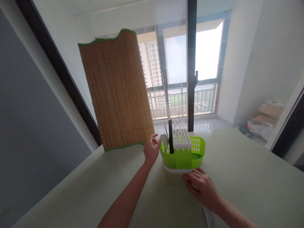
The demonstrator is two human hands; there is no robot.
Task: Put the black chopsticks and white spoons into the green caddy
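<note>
A bright green cutlery basket with a white slatted rack on top stands on the table. White spoons lean at its left end, beside several black chopsticks. My left hand is at the basket's left rim, close to the spoons, with its fingers loosely bent and apart. In front of the basket, low over the table, is my right hand; its fingers are curled together, and what they hold, if anything, is hidden. A pale utensil handle shows below my right wrist, its other end covered.
A bamboo mat with green edging stands upright behind the left side of the pale table. A glass partition with a dark frame rises behind the table. Boxes and bags lie beyond it at right.
</note>
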